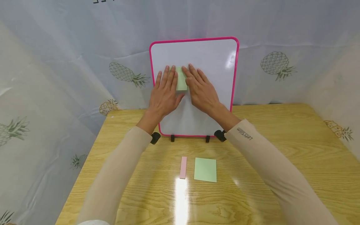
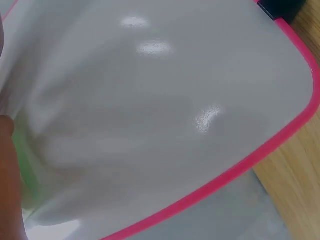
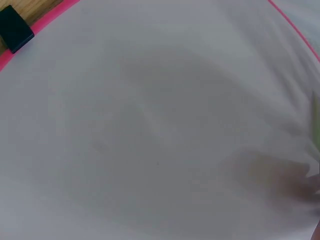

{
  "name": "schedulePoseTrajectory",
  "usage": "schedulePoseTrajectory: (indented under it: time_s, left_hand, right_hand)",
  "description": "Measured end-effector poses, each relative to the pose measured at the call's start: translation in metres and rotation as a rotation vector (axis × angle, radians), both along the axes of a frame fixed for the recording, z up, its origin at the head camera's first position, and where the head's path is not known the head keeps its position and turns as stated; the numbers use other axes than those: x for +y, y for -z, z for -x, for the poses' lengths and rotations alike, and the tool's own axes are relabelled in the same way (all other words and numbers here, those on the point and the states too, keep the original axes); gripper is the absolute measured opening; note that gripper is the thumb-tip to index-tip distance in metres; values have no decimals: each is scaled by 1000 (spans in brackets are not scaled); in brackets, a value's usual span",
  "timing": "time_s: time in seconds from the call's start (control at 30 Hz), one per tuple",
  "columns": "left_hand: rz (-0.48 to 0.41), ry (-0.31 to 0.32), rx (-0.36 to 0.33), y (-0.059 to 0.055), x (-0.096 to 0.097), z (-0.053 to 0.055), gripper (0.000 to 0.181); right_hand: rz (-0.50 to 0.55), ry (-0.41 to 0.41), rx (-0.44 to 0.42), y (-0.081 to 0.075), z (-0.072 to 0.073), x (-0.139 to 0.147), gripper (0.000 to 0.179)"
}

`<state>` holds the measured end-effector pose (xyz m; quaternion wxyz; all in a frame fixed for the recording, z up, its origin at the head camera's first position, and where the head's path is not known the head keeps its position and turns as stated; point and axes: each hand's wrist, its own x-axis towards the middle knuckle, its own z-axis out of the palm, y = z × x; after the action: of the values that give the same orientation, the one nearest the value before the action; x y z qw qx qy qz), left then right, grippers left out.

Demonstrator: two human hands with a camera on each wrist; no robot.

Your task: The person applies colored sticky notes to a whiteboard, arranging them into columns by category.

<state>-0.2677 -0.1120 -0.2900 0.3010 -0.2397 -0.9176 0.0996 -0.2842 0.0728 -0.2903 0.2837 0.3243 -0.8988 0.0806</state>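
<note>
A whiteboard (image 1: 194,122) with a pink frame stands tilted back on the table. On its upper part lies a light green sticky note (image 1: 181,80), its sides partly covered by my hands. My left hand (image 1: 164,95) rests on the board with straight fingers along the note's left edge. With fingers extended upward, my right hand (image 1: 203,93) touches the note's right edge and the board beside it. The left wrist view shows a strip of the green note (image 2: 26,167) beside a finger; the right wrist view shows mostly the board's white surface (image 3: 150,130).
A green sticky-note pad (image 1: 205,169) and a narrow pink sticky-note strip (image 1: 183,167) lie on the wooden table (image 1: 140,193) before the board. Black supports (image 1: 172,138) hold the board's lower edge. Behind it hangs a pineapple-print curtain (image 1: 84,62).
</note>
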Motion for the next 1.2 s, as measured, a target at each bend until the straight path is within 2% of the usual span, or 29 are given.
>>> schedulePoseTrajectory:
  time_s: [0.37, 0.63, 0.83, 1.2]
  left_hand:
    - [-15, 16, 16, 4, 5, 3, 72]
    - [74, -16, 11, 3, 6, 2, 65]
    - [51, -22, -8, 3, 7, 2, 65]
    - [35, -20, 1, 3, 5, 2, 68]
  right_hand:
    - [15, 0, -22, 0, 0, 0, 52]
    - [22, 1, -44, -1, 1, 1, 52]
    - [24, 0, -70, -1, 0, 1, 52]
    - [-17, -4, -44, -2, -2, 2, 52]
